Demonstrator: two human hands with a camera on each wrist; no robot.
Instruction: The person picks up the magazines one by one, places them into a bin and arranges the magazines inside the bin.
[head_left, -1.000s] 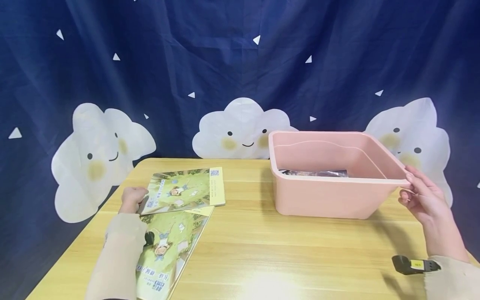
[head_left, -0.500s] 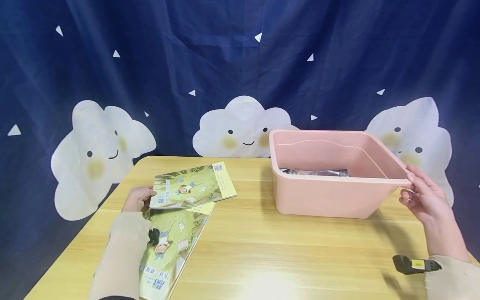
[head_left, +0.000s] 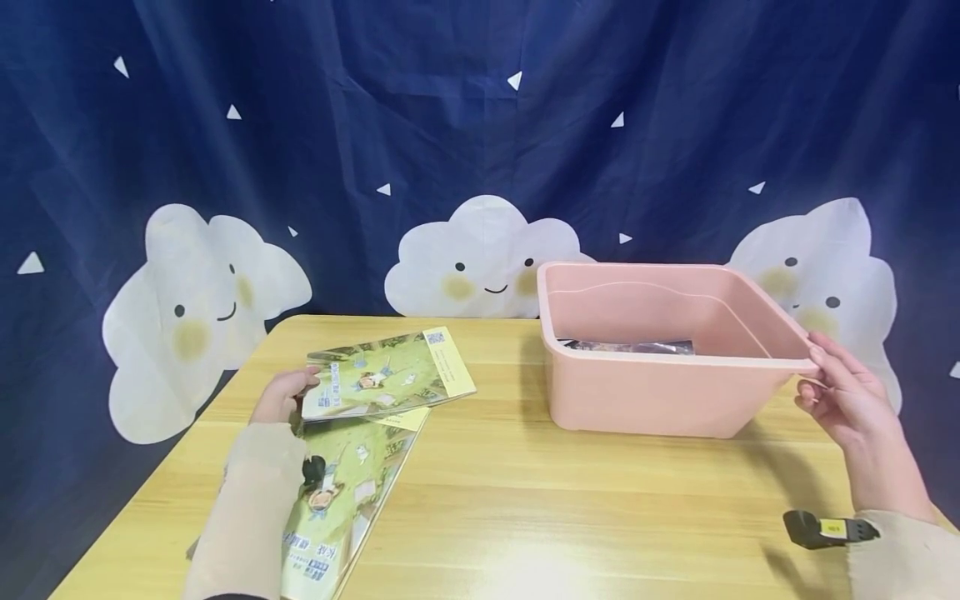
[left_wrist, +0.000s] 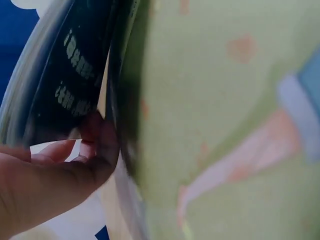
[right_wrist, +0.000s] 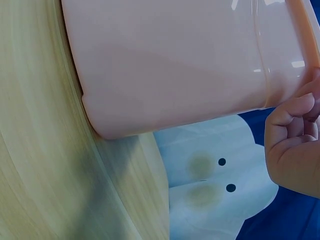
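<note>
With its fingers curled, my left hand (head_left: 283, 393) pinches the left edge of a green illustrated book (head_left: 386, 373) with a yellow strip along its right side. That book lies partly over a second green book (head_left: 330, 492) of the same kind. In the left wrist view, the fingers (left_wrist: 102, 145) hold the upper book's edge, its dark underside (left_wrist: 65, 75) showing, next to the lower book's cover (left_wrist: 225, 100). My right hand (head_left: 858, 400) grips the right front corner of a pink plastic bin's (head_left: 667, 396) rim. In the right wrist view, the right hand's fingers (right_wrist: 292, 120) curl at the rim.
A dark, shiny flat item (head_left: 637, 347) lies inside the bin, mostly hidden by its front wall. Both stand on a wooden table (head_left: 480, 500). A dark blue curtain (head_left: 420, 100) with smiling clouds hangs behind the table's back edge.
My left hand has moved right, bringing the upper book with it and turning it slightly; most of this came in the first half second. The right hand and bin have stayed put.
</note>
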